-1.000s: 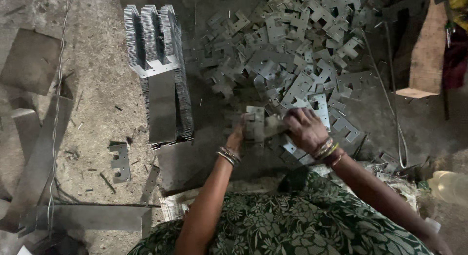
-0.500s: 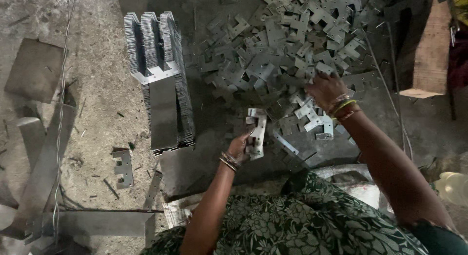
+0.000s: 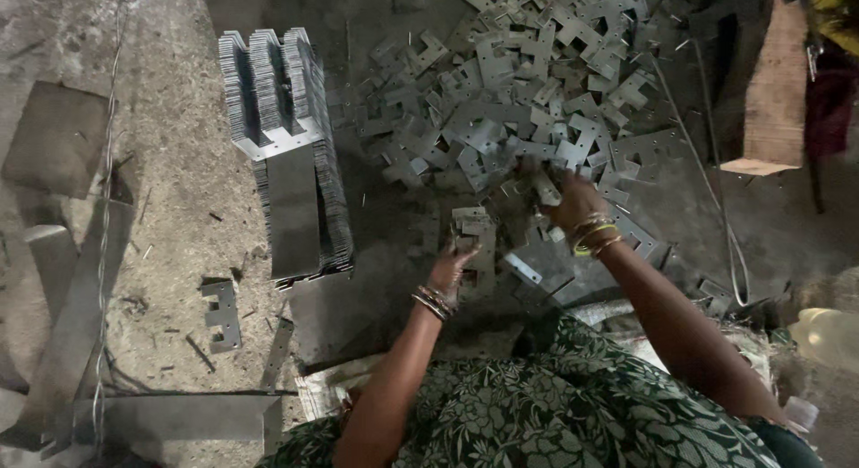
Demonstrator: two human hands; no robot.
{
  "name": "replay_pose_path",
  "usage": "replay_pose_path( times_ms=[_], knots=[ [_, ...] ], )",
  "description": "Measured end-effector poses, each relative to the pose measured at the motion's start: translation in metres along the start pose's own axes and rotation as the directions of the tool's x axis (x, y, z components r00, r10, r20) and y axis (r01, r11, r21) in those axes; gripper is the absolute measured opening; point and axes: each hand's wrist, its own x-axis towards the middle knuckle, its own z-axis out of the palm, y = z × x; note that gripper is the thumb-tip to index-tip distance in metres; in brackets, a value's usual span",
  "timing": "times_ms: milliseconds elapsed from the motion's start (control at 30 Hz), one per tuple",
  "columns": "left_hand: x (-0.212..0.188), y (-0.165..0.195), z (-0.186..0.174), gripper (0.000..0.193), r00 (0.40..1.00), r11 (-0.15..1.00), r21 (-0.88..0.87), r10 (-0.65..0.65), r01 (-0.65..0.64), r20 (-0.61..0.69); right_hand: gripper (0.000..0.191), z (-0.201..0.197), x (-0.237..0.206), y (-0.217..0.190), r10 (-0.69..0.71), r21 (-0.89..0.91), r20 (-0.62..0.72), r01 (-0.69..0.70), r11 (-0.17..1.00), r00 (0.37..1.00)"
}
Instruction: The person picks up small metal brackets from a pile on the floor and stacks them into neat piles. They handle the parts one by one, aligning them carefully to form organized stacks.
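Note:
My left hand [image 3: 453, 269] holds a small stack of flat grey metal stampings [image 3: 474, 231] upright on the floor in front of me. My right hand [image 3: 562, 192] is stretched forward into a large loose heap of the same notched metal pieces [image 3: 528, 92], its fingers closed on a few of them. Both wrists wear bangles. To the left stands a tall, neatly packed stack of stampings [image 3: 284, 146] lying on its side, with a plain sheet on top.
A wooden block [image 3: 777, 92] leans at the far right. A single stamping [image 3: 222, 314] lies on the dusty floor at left, near flat metal strips [image 3: 72, 343] and a thin wire [image 3: 106, 208]. A pale plastic container [image 3: 828, 336] sits at right.
My right hand has moved from beside the small stack forward and left into the loose heap. My left hand stays on the small stack.

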Motion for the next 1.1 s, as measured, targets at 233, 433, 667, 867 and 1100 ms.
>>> replay_pose_path(
  times_ms=[233, 433, 667, 867, 1100],
  knots=[
    [0.000, -0.004, -0.009, 0.082, 0.995, 0.983, -0.172, 0.080, -0.067, 0.066, 0.038, -0.023, -0.018, -0.007, -0.136, 0.524, 0.349, -0.073, 0.849, 0.927],
    [-0.012, 0.001, -0.010, 0.096, 0.998, 0.986, -0.157, -0.058, 0.053, -0.028, 0.051, 0.006, -0.010, -0.041, -0.289, -0.115, 0.212, 0.317, 0.941, 0.934],
    [-0.020, -0.027, -0.030, 0.078, 0.976, 0.965, -0.144, 0.217, -0.218, -0.023, 0.049, 0.055, -0.038, -0.039, -0.569, -0.345, 0.140, 0.578, 0.739, 0.810],
    [-0.023, -0.021, -0.038, 0.067, 0.986, 0.972, -0.178, 0.138, -0.152, -0.091, 0.029, 0.021, -0.037, -0.016, -0.207, -0.276, 0.521, 0.393, 0.877, 0.828],
    [-0.028, -0.014, -0.026, 0.074, 0.990, 0.954, -0.297, -0.010, -0.034, -0.144, 0.068, 0.000, -0.036, 0.056, 0.284, -0.048, 0.044, -0.281, 0.958, 0.958]
  ],
)
